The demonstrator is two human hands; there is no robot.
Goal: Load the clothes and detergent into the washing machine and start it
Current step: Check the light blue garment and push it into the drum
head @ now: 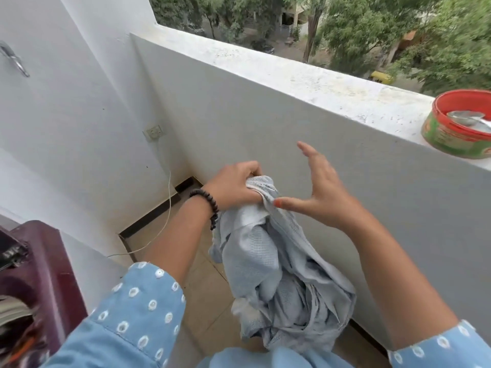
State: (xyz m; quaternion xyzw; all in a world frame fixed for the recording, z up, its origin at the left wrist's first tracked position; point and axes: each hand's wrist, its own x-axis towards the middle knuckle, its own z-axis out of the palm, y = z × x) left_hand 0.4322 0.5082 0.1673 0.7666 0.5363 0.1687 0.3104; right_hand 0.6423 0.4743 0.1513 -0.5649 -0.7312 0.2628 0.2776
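Your left hand (233, 185), just left of the frame's centre, is closed tight around the top edge of a pale grey-blue garment (276, 274), with the cloth bunched in the fist and the rest hanging down in loose folds toward the lower middle of the frame, above the tan floor tiles (202, 288). A dark beaded bracelet (210, 208) sits on that wrist. Your right hand (318, 192), just right of centre, is spread wide open with the fingers fanned upward; its thumb reaches left and touches the gathered cloth beside your left fist, but nothing is clasped in it. Both forearms come up from blue sleeves (138, 306) dotted with white rings at the bottom of the frame. At the lower left edge you can see the maroon rim of the washing machine (45, 272), with dark items inside its opening, too blurred to identify. A white parapet wall (265, 107) runs diagonally across the middle, and on its ledge at the right edge sits a red-and-green tin (459, 123) holding a metal spoon (470, 119). A wall socket (154, 132) is at centre left, with a thin white cord (167, 208) trailing down from it to the floor.
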